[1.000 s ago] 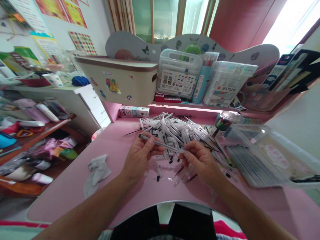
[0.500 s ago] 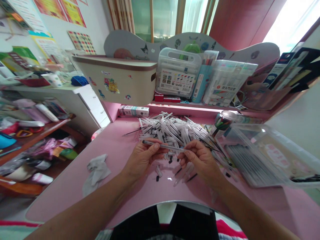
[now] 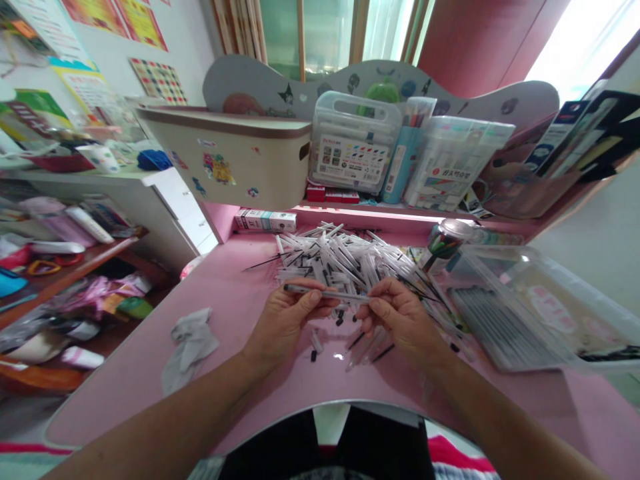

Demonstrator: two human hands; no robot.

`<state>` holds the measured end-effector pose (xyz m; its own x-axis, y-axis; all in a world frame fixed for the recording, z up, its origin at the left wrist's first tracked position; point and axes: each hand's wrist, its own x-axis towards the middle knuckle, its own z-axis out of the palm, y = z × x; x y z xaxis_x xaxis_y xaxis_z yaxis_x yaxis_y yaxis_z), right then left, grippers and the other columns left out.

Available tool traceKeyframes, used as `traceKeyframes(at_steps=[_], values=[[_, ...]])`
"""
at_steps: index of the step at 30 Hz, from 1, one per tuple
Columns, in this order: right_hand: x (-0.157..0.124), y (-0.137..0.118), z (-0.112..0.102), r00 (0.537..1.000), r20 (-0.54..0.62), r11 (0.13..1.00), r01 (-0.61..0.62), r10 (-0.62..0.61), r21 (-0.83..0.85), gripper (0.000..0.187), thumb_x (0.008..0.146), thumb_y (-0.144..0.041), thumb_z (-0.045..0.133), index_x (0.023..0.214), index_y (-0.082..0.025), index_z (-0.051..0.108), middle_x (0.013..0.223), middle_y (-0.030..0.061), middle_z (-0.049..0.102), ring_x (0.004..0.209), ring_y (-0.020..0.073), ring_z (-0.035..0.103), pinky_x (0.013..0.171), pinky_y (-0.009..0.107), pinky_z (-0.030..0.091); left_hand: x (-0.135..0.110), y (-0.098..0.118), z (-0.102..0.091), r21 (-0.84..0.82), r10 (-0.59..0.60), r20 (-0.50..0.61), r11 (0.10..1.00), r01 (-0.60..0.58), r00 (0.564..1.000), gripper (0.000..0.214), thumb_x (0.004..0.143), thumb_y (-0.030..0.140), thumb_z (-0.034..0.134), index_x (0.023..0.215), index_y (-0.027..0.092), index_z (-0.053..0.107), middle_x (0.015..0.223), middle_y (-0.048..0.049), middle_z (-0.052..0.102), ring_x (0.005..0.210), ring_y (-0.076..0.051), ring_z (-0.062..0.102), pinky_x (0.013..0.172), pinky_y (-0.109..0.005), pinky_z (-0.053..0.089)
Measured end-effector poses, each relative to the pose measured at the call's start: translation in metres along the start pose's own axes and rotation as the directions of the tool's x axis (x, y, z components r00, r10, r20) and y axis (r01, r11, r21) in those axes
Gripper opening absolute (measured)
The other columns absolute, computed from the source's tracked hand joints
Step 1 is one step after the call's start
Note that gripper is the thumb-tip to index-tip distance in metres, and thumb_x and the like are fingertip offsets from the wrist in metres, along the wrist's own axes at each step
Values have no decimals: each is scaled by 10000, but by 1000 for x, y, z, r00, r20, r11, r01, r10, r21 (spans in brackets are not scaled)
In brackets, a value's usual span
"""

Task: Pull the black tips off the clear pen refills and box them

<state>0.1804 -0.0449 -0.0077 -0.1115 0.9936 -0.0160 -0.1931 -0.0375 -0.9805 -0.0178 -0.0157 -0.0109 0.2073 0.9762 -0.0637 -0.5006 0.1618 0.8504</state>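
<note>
A slim, clear pen (image 3: 345,296) with a dark end at the left lies level between my two hands, above the pink desk. My left hand (image 3: 290,312) pinches it near the dark end, thumb on top. At the other end, my right hand (image 3: 397,312) holds it between thumb and fingers. Just behind them spreads a heap of clear pen parts and black refills (image 3: 340,257). Below the hands, a small black cap (image 3: 313,356) lies beside a short clear piece. A few loose pen tubes (image 3: 367,347) rest under my right hand.
At right stands an open clear plastic box (image 3: 530,363) with a row of grey pens inside. A crumpled white cloth (image 3: 190,347) lies on the left of the desk (image 3: 135,373). A beige bin (image 3: 240,163) and marker cases (image 3: 355,143) fill the shelf behind.
Both hands keep the pen in nearly the same grip and place. The view has shifted very slightly.
</note>
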Motion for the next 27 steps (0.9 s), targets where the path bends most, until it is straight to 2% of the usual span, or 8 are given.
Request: traceKeyframes(at_steps=[6,10,13,15,18,21,26,27], values=[[2,-10,-7,1000,-2,1000,6,-6,31,284,762,-382,744,873,-206,551,677,-11,698,517,112,611,510,227,497,0,-2,1,104,46,84,993,-54,995,225,709,309,840,865,171,754,746,-51,784,707,-182,742,632,-245,578],[-2,-16,-10,995,91,963,59,-36,-261,134,788,-292,693,829,-186,622,709,-4,678,620,124,624,599,245,502,-3,-3,0,260,3,139,965,-39,990,186,708,261,821,858,161,775,708,-51,769,616,-146,682,586,-226,519],[-6,-15,-4,975,207,856,171,-76,-488,38,826,-191,628,858,-189,649,780,-3,686,718,131,632,685,252,500,-5,-5,-1,368,-34,198,929,-42,980,158,712,253,805,836,162,769,656,-29,736,580,-132,643,573,-226,501],[-8,-15,2,954,288,784,243,-86,-571,109,850,-137,584,912,-197,652,830,-3,700,769,136,644,728,257,496,-6,-5,-1,402,-50,233,914,-50,971,172,704,252,806,840,162,753,642,-14,714,571,-128,630,572,-229,502],[-14,-26,6,935,325,606,340,-139,-719,170,887,-139,563,987,-201,686,876,19,705,822,158,648,758,275,489,-5,-4,-1,383,-62,250,923,-40,966,347,692,266,818,1007,176,703,726,-12,728,602,-130,640,585,-234,515],[-27,-58,-7,915,271,371,373,-299,-851,225,945,-233,538,1104,-221,697,924,50,700,850,184,642,771,306,492,-3,-1,-3,359,-43,241,932,-48,969,431,724,315,800,1104,178,649,789,-23,731,629,-127,638,598,-236,524],[-56,-136,-73,811,176,-6,209,-558,-978,267,920,-398,539,1012,-221,717,1015,96,691,909,217,647,811,353,502,-4,5,-4,427,-15,212,901,-78,977,342,770,339,756,1041,157,654,752,-16,698,582,-104,590,553,-215,501],[-58,-150,-91,835,130,-59,117,-534,-991,296,888,-448,570,981,-218,732,1024,110,688,917,230,646,809,367,507,-4,5,-5,441,-11,209,893,-84,978,332,771,338,753,1030,153,657,747,-17,695,576,-102,583,544,-213,496]])
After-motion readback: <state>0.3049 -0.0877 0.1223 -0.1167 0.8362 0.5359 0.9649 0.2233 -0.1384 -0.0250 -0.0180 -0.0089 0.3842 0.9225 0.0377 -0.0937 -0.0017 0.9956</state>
